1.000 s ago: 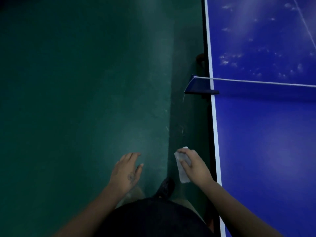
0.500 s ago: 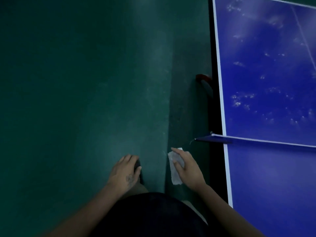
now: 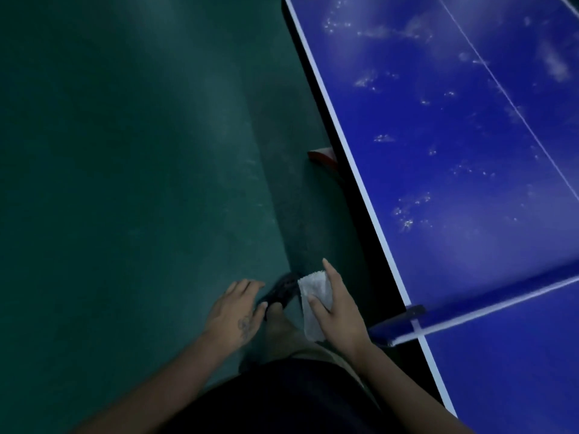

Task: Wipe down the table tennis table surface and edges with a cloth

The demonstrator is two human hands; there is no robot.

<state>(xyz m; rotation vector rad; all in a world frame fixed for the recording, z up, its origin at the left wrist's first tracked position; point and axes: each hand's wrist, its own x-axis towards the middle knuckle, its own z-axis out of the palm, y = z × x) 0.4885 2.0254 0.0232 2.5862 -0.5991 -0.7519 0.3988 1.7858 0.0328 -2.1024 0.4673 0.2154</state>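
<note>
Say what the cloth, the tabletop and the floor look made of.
Cloth: white, nubby pile, probably terry or microfibre. Tabletop: rigid board, smooth blue painted finish with white lines, slight sheen; core unclear. Floor: green, matte, likely rubber or vinyl flooring.

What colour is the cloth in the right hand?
The cloth is white, seen best in the head view.

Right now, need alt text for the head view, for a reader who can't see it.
A person beside a blue table tennis table holds a folded white cloth in the right hand, off the table's edge above the green floor. The left hand hangs open and empty. White smudges dot the surface beyond the net.
</note>
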